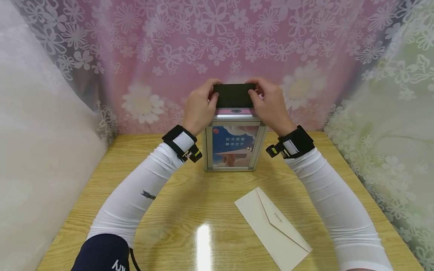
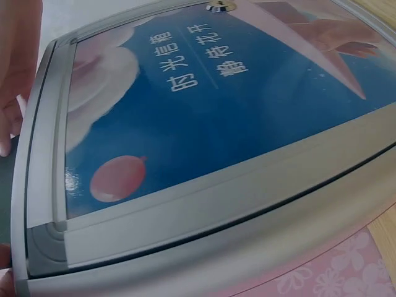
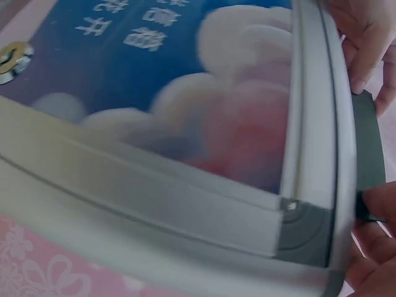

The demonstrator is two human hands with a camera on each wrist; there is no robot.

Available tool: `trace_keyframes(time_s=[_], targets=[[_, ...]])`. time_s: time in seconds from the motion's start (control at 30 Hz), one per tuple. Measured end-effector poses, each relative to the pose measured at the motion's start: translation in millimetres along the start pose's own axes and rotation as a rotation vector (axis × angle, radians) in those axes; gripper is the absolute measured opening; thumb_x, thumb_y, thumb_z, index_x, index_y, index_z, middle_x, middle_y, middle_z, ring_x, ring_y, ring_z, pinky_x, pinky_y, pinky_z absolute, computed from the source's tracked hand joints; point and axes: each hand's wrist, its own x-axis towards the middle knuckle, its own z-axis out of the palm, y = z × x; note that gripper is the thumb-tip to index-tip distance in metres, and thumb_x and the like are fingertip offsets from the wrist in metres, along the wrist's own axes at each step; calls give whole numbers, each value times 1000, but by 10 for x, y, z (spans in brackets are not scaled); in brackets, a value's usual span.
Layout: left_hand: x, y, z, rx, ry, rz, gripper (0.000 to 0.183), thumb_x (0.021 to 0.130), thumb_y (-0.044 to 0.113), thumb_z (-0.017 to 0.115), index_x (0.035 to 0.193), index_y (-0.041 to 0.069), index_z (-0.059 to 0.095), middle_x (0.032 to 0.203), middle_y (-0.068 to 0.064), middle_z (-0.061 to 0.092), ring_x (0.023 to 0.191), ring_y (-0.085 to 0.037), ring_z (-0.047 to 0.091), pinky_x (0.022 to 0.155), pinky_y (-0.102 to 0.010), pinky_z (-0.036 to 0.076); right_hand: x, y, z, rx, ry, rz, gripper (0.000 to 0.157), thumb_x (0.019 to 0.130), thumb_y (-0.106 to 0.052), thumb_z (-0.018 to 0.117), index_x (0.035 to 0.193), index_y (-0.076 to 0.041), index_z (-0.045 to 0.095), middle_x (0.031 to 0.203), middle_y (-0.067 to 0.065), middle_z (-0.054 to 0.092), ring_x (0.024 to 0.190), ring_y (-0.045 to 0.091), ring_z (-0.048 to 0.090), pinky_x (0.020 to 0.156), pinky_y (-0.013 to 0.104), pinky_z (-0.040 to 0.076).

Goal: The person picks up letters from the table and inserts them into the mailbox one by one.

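Observation:
A flat, dark green-black rectangle (image 1: 232, 96), like an envelope or card, stands upright above the top of a silver-framed letter box (image 1: 208, 146). My left hand (image 1: 200, 107) pinches its left end between thumb and fingers; my right hand (image 1: 271, 107) pinches the right end the same way. Its lower edge meets the box top, and whether part of it sits in a slot cannot be seen. In the right wrist view the dark rectangle (image 3: 369, 142) shows beyond the box's frame. The box front has a blue printed picture (image 2: 260, 93) and a small lock (image 1: 249, 149).
A cream envelope (image 1: 268, 222), flap side up, lies aslant on the wooden table (image 1: 169, 218) in front of the box. Floral pink cloth (image 1: 217, 45) hangs behind. Pale sheets (image 1: 44, 131) flank the table on both sides.

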Motion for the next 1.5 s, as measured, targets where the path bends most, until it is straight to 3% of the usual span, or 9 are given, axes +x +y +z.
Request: trace_keyframes(time_s=[0.13, 0.33, 0.57, 1.1, 1.33, 1.5], targets=[[-46, -25, 19, 17, -20, 21, 23, 96, 14, 54, 117, 16, 65, 86, -4, 66, 72, -14, 54, 60, -35, 44, -75, 34, 7, -23, -36, 24, 19, 95, -12, 56, 109, -4, 67, 91, 8, 63, 83, 15, 50, 74, 36, 44], [-97, -21, 34, 60, -56, 28, 19, 94, 12, 56, 107, 13, 70, 100, -3, 67, 87, -16, 53, 71, -36, 46, -135, 76, 24, -84, -73, 25, 18, 92, -13, 60, 102, -4, 72, 97, 7, 67, 91, 19, 48, 82, 42, 42], [-146, -40, 63, 119, -69, 17, 20, 91, 14, 56, 97, 15, 75, 88, -2, 60, 83, -19, 47, 75, -39, 40, -184, 89, 43, -139, -114, 30, 17, 91, -14, 62, 96, -6, 75, 103, 7, 66, 97, 23, 45, 85, 46, 34], [-215, -75, 73, 75, -29, 59, 19, 92, 16, 56, 96, 10, 73, 91, -4, 60, 86, -20, 47, 80, -39, 40, -245, 104, 22, -156, -101, 39, 20, 93, -15, 58, 101, -4, 74, 108, 8, 66, 103, 25, 46, 91, 49, 33], [-329, -92, -18, 21, -15, 31, 17, 92, 15, 55, 96, 8, 71, 92, -4, 58, 87, -19, 45, 73, -34, 42, -410, 147, -132, -86, -87, 99, 24, 95, -17, 56, 110, -4, 70, 118, 10, 61, 113, 22, 42, 95, 47, 36], [-435, -120, -114, 12, -9, -5, 17, 93, 16, 55, 100, 7, 67, 95, -5, 57, 89, -18, 44, 72, -35, 42, -580, 170, -250, -60, -76, 146, 31, 96, -21, 56, 122, -5, 64, 122, 11, 57, 107, 23, 45, 87, 49, 46]])
